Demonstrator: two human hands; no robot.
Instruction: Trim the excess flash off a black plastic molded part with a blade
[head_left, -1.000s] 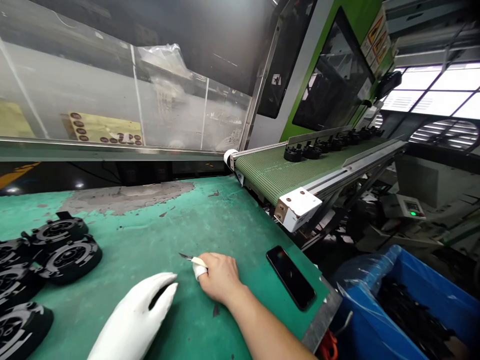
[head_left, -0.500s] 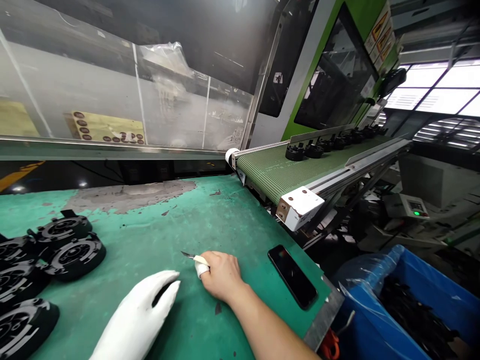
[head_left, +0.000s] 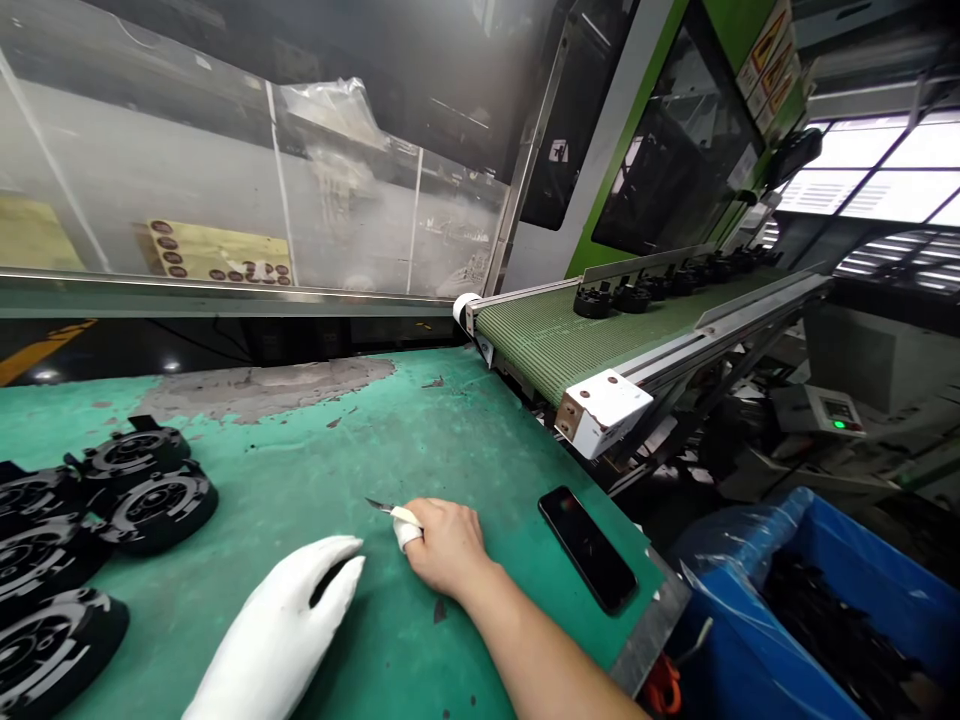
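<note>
My right hand [head_left: 448, 545] is bare, with a white wrap around its thumb. It is closed around a small trimming knife [head_left: 380, 505], whose pointed blade faces left, just above the green tabletop [head_left: 300, 480]. To its left, my left hand [head_left: 296, 600] wears a white glove. A gap shows between its thumb and fingers, and nothing is visible in it. Several round black plastic parts [head_left: 161, 508] with ring-shaped tops stand at the table's left side, apart from both hands. A black phone [head_left: 587, 548] lies to the right of my right hand.
A green conveyor belt [head_left: 540, 335] with a row of black parts [head_left: 632, 296] runs from the table's far right corner. Its white end block [head_left: 602, 412] juts near the table edge. A blue bin [head_left: 720, 625] holds dark pieces at right. A clear-panelled machine guard [head_left: 352, 230] stands behind.
The whole view has shifted slightly, so the table things appear a little further right. Both hands keep the same pose, and the knife stays in my right hand.
</note>
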